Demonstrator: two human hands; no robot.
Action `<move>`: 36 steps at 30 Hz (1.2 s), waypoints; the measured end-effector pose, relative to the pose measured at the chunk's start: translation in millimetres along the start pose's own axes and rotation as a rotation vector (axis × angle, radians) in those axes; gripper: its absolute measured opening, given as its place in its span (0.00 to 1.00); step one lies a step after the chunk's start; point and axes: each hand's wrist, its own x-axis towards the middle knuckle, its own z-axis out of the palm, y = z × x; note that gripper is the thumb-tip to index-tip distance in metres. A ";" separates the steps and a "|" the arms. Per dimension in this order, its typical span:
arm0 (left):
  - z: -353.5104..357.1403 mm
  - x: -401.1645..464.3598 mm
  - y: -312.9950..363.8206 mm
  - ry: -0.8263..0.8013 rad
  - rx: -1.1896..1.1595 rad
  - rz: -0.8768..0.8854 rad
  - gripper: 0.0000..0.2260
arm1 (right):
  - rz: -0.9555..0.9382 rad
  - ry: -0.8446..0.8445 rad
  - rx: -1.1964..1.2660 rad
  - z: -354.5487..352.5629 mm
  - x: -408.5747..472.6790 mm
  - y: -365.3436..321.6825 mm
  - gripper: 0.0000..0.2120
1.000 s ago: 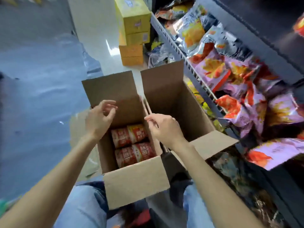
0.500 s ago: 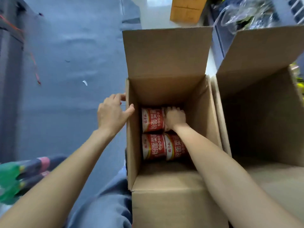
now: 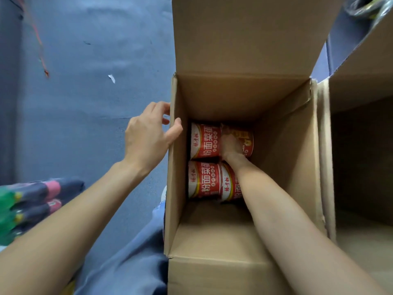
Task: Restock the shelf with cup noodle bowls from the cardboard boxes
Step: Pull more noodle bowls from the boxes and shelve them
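Note:
An open cardboard box [image 3: 285,145] stands in front of me with red cup noodle bowls lying on their sides at its bottom. The far pair of bowls [image 3: 205,141] and the near pair [image 3: 204,180] show white and yellow lettering. My right hand [image 3: 231,145] reaches deep into the box and grips the far right bowl [image 3: 247,138], fingers curled over it. My left hand [image 3: 148,137] holds the box's left wall at its top edge, thumb inside, fingers outside.
A second open cardboard box [image 3: 361,133] stands against the right side of the first. Grey-blue floor [image 3: 85,92] lies to the left. Stacked dark packets with green and pink ends [image 3: 32,201] sit at the lower left. My trouser leg [image 3: 131,258] is below.
The view has moved closer over the box. My right hand went from above the box down inside onto the far right bowl. My left hand took hold of the left wall.

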 end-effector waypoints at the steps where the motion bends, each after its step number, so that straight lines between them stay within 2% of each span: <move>1: -0.3 -0.5 0.6 -0.001 -0.003 -0.009 0.09 | -0.008 -0.008 0.017 -0.6 -0.4 -0.5 0.16; 9: -3.2 -1.1 3.4 -0.041 0.019 -0.058 0.11 | -0.012 -0.026 0.030 -7.4 -9.6 0.3 0.11; 10: -3.0 -0.9 3.0 -0.045 0.021 -0.059 0.10 | -0.008 -0.038 0.038 -8.9 -8.8 0.0 0.12; 13: -1.0 1.1 1.9 -0.045 0.022 -0.058 0.09 | -0.029 -0.033 0.018 -8.8 -5.6 -0.3 0.26; 18: 2.3 1.0 -2.6 -0.032 0.018 -0.053 0.09 | -0.038 0.038 -0.067 5.5 -3.8 7.9 0.29; 21: 2.8 1.2 -2.4 -0.015 0.014 -0.035 0.10 | -0.037 0.070 -0.062 9.5 0.0 10.0 0.28; 25: 2.6 1.0 -0.9 -0.008 0.015 -0.030 0.08 | -0.070 0.067 -0.072 4.6 -3.7 1.8 0.19; 27: 2.9 0.5 -1.4 -0.006 0.023 -0.030 0.09 | -0.067 0.069 -0.080 -7.3 -8.3 -5.0 0.19; 30: 3.1 2.6 -1.5 -0.008 0.020 -0.027 0.10 | -0.069 0.078 -0.116 -36.6 -27.1 -12.3 0.25; 33: 2.4 3.2 -0.7 -0.002 0.017 -0.042 0.11 | -0.137 0.157 -0.148 -73.0 -65.6 -17.9 0.22; 36: -3.1 2.2 2.7 -0.032 -0.010 -0.062 0.15 | -0.139 0.181 -0.071 -113.5 -115.2 -18.7 0.22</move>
